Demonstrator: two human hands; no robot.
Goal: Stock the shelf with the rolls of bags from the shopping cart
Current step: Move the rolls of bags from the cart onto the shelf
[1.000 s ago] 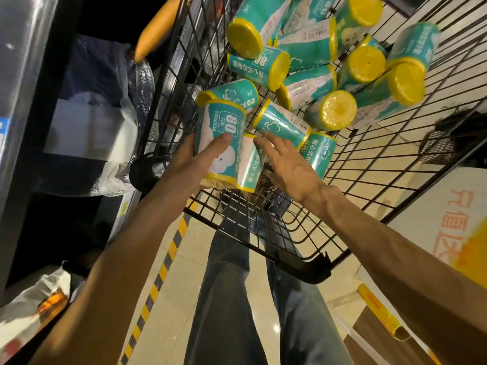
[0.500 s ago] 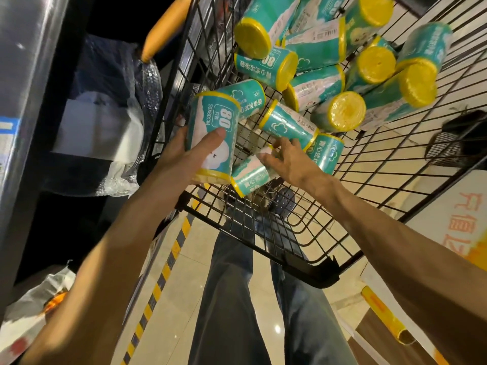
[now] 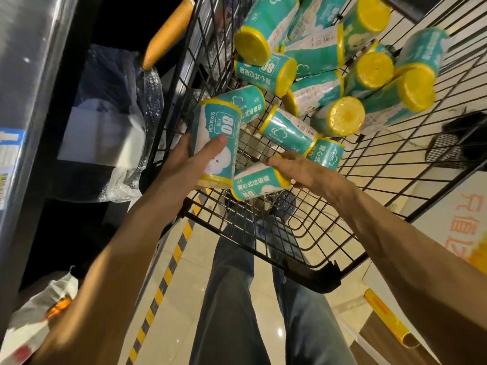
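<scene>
The black wire shopping cart [image 3: 311, 262] holds several teal rolls of bags with yellow ends [image 3: 313, 83], piled at its far side. My left hand [image 3: 184, 167] grips one upright teal roll [image 3: 216, 143] marked 80, lifted at the cart's left wall. My right hand [image 3: 308, 172] holds a second roll [image 3: 257, 184] lying on its side low in the cart, fingers curled over its top. The shelf [image 3: 31, 106] stands to the left, its metal upright close by.
Plastic-wrapped white goods [image 3: 105, 133] sit on the dark shelf beside the cart. The cart's orange handle [image 3: 168, 32] points up at left. A yellow-black floor stripe [image 3: 168, 272] runs along the shelf base. My legs stand under the cart; a packaged item [image 3: 34, 327] lies at lower left.
My left hand lifted its roll up and slightly left. My right hand closed round the second roll, which tipped from upright onto its side.
</scene>
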